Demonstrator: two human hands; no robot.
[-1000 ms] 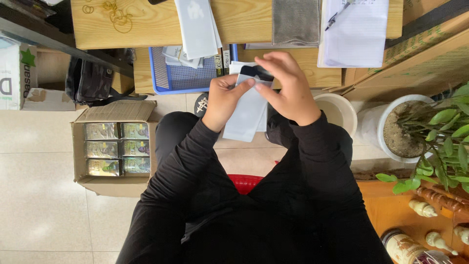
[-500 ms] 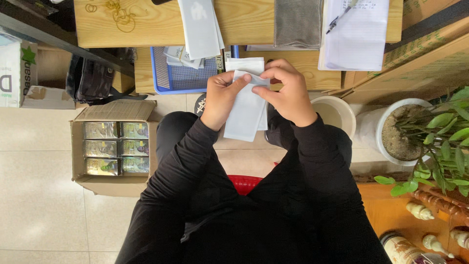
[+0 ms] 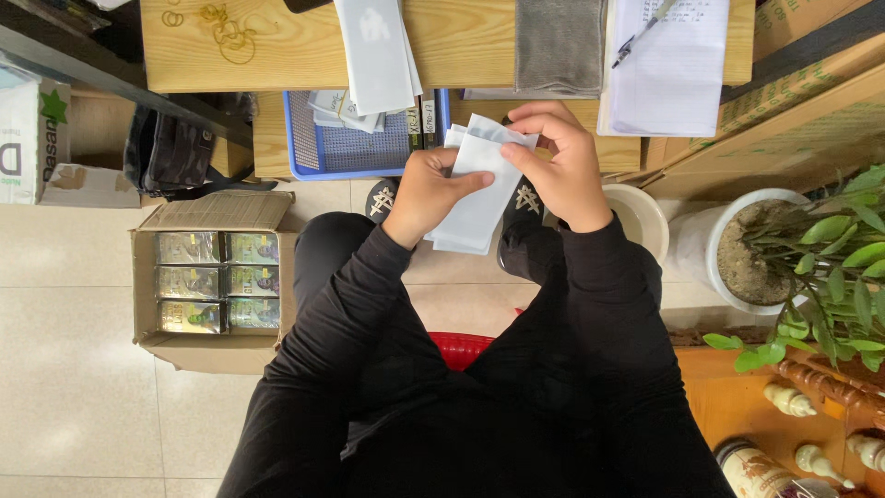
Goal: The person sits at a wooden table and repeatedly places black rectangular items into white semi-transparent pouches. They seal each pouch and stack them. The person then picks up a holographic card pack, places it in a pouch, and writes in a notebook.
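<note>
White envelope (image 3: 475, 198): held in the air between both hands, over the lap. Left hand (image 3: 429, 189) closed on its lower edge; right hand (image 3: 562, 166) pinching the top flap (image 3: 489, 134), not yet folded down. Blue basket (image 3: 355, 148) just beyond the left hand; open carton (image 3: 207, 277) well left.
</note>
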